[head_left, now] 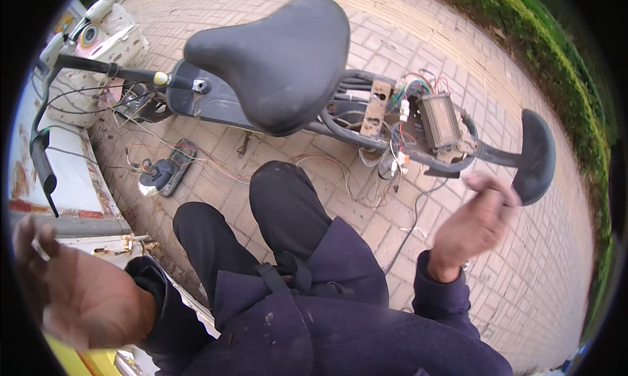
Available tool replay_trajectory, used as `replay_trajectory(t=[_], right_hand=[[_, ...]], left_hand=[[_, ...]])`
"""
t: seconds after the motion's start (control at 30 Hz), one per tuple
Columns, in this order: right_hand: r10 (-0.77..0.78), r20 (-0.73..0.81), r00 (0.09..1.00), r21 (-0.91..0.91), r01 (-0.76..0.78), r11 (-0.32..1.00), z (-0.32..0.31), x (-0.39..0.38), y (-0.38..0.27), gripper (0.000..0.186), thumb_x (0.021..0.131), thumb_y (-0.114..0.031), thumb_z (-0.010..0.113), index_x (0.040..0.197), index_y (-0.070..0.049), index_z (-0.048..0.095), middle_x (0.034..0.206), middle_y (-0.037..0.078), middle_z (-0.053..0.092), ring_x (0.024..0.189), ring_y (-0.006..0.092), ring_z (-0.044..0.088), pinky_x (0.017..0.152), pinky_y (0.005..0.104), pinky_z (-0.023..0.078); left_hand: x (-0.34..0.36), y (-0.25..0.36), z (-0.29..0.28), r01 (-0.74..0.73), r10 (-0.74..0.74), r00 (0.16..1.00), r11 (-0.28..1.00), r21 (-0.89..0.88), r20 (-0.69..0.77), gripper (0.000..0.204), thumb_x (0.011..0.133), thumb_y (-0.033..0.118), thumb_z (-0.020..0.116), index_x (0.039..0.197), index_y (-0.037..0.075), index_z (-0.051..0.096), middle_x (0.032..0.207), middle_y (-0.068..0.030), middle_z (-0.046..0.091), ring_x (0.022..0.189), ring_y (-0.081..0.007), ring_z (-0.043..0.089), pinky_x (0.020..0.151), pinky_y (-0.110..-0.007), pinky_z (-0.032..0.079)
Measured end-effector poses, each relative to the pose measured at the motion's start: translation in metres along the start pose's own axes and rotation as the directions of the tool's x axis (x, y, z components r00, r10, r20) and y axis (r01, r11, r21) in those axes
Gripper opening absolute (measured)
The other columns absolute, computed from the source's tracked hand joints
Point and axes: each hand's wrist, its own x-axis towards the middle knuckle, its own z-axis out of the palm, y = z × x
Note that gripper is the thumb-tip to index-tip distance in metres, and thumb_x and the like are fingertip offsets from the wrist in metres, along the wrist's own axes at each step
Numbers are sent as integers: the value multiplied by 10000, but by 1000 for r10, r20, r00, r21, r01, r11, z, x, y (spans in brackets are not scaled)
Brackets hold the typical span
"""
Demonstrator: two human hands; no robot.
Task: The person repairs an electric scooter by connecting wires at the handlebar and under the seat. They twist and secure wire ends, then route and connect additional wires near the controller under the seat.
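My left hand (91, 297) is raised at the lower left with palm in sight and fingers apart, blurred by motion and holding nothing I can see. My right hand (474, 229) is up at the right, just below the black padded backrest (538, 157); its bent fingers are smeared, so their grip is unclear. In front of me is a partly dismantled electric scooter with a black saddle (281, 55). At its rear, a ribbed metal controller box (439, 121) sits in the open frame, beside loose coloured wires and white connectors (404, 109). A drilled metal plate (376, 107) crosses the frame.
A lamp unit (169, 173) with trailing wires lies on the brick paving (392, 238). The handlebar (46, 160) reaches over from the left. Behind it stands a white vehicle (124, 39). A worn white panel (65, 186) borders my left, and a hedge (549, 55) runs along the right.
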Motion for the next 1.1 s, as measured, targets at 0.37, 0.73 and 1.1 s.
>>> replay_trajectory(t=[0.37, 0.73, 1.1], right_hand=[[583, 298, 756, -649, -287, 704, -39, -153, 170, 836, 808, -256, 848, 1455, 59, 422, 1366, 275, 545, 1317, 399, 505, 1124, 485, 389], [781, 544, 308, -136, -886, 444, -24, -173, 165, 229, 1004, -228, 695, 1093, -22, 652, 905, 23, 691, 843, 107, 615, 810, 291, 489], [851, 218, 478, -160, -843, 514, -52, -110, 169, 265, 1030, -191, 646, 1208, 1, 602, 884, -16, 618, 755, 67, 540, 725, 255, 449]], left_hand=[[-156, -76, -15, 817, -850, 509, 527, 235, 138, 249, 1029, 100, 621, 1251, -11, 646, 1140, -93, 712, 1052, -142, 655, 846, -247, 505], [-180, -47, 24, 892, -862, 260, 387, 233, 436, 230, 1010, 93, 652, 1218, -5, 650, 1116, -68, 708, 1016, -112, 631, 870, -248, 487], [-192, -90, 91, 885, -677, 204, 437, 163, 708, 194, 996, 94, 653, 1159, -10, 670, 1031, -33, 681, 913, -87, 623, 835, -248, 503]])
